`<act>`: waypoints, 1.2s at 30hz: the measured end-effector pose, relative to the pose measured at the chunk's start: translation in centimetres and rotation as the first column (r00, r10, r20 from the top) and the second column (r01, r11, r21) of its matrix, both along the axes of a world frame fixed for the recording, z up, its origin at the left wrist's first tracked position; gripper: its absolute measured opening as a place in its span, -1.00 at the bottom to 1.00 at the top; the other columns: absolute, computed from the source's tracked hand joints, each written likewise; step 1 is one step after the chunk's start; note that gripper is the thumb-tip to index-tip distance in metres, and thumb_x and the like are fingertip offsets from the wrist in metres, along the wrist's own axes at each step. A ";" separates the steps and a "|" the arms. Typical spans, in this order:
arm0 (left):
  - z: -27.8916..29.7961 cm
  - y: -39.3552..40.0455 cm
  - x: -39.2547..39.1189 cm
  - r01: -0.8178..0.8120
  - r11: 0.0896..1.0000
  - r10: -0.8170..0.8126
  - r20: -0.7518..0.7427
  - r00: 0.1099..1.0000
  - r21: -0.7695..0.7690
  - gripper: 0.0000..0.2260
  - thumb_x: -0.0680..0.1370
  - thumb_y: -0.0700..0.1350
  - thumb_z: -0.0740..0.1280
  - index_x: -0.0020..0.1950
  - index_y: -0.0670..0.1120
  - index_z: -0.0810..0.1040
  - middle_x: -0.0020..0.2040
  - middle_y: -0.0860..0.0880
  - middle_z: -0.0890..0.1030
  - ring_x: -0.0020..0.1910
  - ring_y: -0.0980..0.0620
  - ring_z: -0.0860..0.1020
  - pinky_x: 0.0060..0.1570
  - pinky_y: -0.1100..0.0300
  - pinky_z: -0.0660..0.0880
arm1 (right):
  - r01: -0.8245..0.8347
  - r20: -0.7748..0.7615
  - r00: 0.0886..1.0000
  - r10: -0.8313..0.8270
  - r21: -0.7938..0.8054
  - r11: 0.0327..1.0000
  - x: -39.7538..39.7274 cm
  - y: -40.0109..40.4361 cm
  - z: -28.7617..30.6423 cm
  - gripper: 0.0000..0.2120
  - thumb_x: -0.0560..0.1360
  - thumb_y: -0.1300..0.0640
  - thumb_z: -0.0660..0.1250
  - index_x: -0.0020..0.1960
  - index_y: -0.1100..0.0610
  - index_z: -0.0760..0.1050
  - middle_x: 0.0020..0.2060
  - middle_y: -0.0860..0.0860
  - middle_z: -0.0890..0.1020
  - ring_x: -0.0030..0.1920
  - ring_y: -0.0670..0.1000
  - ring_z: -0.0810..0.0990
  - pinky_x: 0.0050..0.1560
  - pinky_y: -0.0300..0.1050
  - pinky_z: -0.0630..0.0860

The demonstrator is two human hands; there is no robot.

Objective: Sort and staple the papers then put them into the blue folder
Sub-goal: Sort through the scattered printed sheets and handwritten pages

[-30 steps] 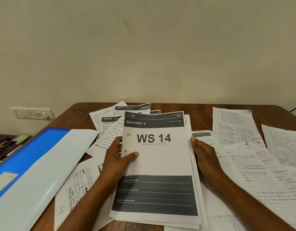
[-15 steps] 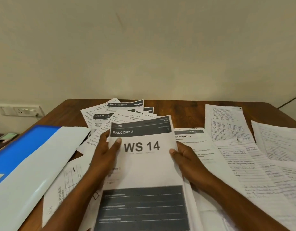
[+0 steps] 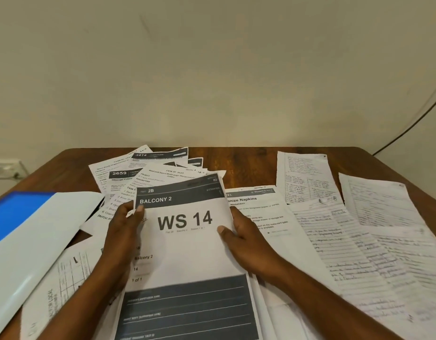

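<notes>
WS 14 stack (image 3: 187, 246) gripped at both side edges: left hand (image 3: 125, 231) & right hand (image 3: 246, 244), thumbs on top.

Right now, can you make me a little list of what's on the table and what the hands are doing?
Top sheet: WS 14 sheet, marked Balcony 2, on a stack of papers
Left hand: grips the stack's left edge, thumb on top
Right hand: grips the right edge, thumb on the page
Blue folder: lies open at the left
Printed sheets: fanned out behind the stack
Handwritten pages: spread on the right
Table: brown wood
Stapler: not in view
</notes>
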State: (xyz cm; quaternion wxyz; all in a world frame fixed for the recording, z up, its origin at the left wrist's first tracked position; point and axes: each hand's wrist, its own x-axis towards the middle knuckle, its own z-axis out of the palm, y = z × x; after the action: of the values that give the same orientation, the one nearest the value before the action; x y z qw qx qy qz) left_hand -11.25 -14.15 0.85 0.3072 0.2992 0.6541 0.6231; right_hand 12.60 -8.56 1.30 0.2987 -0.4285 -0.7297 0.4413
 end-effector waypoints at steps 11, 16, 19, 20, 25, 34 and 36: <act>1.3 -1.6 -2.6 0.026 0.993 -0.041 -0.123 0.992 -0.118 -0.85 0.73 -0.12 0.26 0.12 -0.02 0.62 -0.17 -0.01 0.78 -0.32 -0.06 0.67 -0.51 0.21 0.45 | 0.158 0.357 0.856 -0.374 0.509 0.846 2.8 3.3 0.2 -0.59 0.65 -0.17 0.26 0.43 -0.03 0.44 0.24 -0.04 0.65 0.26 0.06 0.57 0.30 0.09 0.49; 1.7 -1.9 -5.0 0.015 0.991 -0.022 -0.047 0.999 -0.134 -0.85 0.73 -0.13 0.27 0.14 0.00 0.64 -0.10 -0.01 0.78 -0.25 -0.04 0.75 -0.35 0.15 0.57 | -0.057 0.720 0.664 -0.201 0.316 0.947 3.8 3.0 -0.1 -0.25 0.61 -0.43 -0.05 0.65 -0.03 0.16 0.67 0.04 0.16 0.67 0.08 0.07 0.61 0.30 -0.09; 1.6 -2.1 -6.1 -0.007 0.990 0.006 -0.008 1.000 -0.144 -0.84 0.72 -0.16 0.27 0.14 -0.04 0.66 -0.05 -0.06 0.78 -0.13 -0.15 0.74 -0.01 -0.08 0.61 | -0.164 0.762 0.615 -0.204 0.376 0.912 2.6 1.2 -0.2 -0.17 0.55 -0.50 -0.16 0.65 -0.04 0.14 0.66 0.05 0.18 0.67 0.11 0.05 0.60 0.38 -0.23; 1.5 -2.2 -6.5 -0.016 0.989 0.017 0.003 1.000 -0.148 -0.84 0.71 -0.16 0.28 0.14 -0.05 0.66 -0.03 -0.08 0.78 -0.10 -0.18 0.73 0.08 -0.15 0.59 | -0.180 0.760 0.617 -0.205 0.390 0.903 2.2 0.6 0.0 -0.17 0.55 -0.51 -0.19 0.63 -0.05 0.19 0.64 0.05 0.23 0.66 0.11 0.10 0.59 0.38 -0.22; 1.7 -2.5 -7.1 -0.024 0.984 0.034 0.054 0.998 -0.176 -0.82 0.70 -0.16 0.29 0.24 -0.07 0.66 0.03 -0.12 0.77 0.06 -0.28 0.71 0.27 -0.36 0.52 | -0.290 0.756 0.631 -0.172 0.436 0.852 0.5 -1.7 0.7 -0.17 0.53 -0.46 -0.27 0.48 -0.06 0.45 0.48 -0.02 0.51 0.49 0.07 0.43 0.59 0.28 -0.11; 1.5 -2.6 -7.4 -0.039 0.968 0.037 -0.013 0.999 -0.249 -0.83 0.71 -0.13 0.29 0.22 -0.03 0.65 -0.01 -0.08 0.78 0.02 -0.25 0.73 0.26 -0.36 0.54 | -0.260 0.676 0.725 -0.137 0.452 0.854 2.0 0.8 0.7 -0.46 0.61 -0.38 0.13 0.32 -0.04 0.58 0.37 -0.05 0.60 0.39 0.03 0.52 0.52 0.20 0.17; 1.5 -2.6 -7.3 -0.049 0.964 0.038 -0.050 0.998 -0.263 -0.85 0.72 -0.12 0.29 0.21 -0.03 0.64 -0.09 -0.06 0.78 -0.02 -0.23 0.73 0.23 -0.29 0.58 | -0.214 0.651 0.737 -0.179 0.478 0.852 2.5 1.4 0.9 -0.36 0.59 -0.46 -0.03 0.07 -0.03 0.63 0.12 -0.09 0.71 0.16 -0.03 0.63 0.50 0.18 0.25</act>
State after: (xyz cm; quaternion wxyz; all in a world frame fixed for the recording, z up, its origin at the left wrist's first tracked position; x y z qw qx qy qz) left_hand -18.54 -16.70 2.39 0.3160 0.2550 0.7442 0.5303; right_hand 15.12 -7.12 2.25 0.1142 -0.4535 -0.8829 0.0428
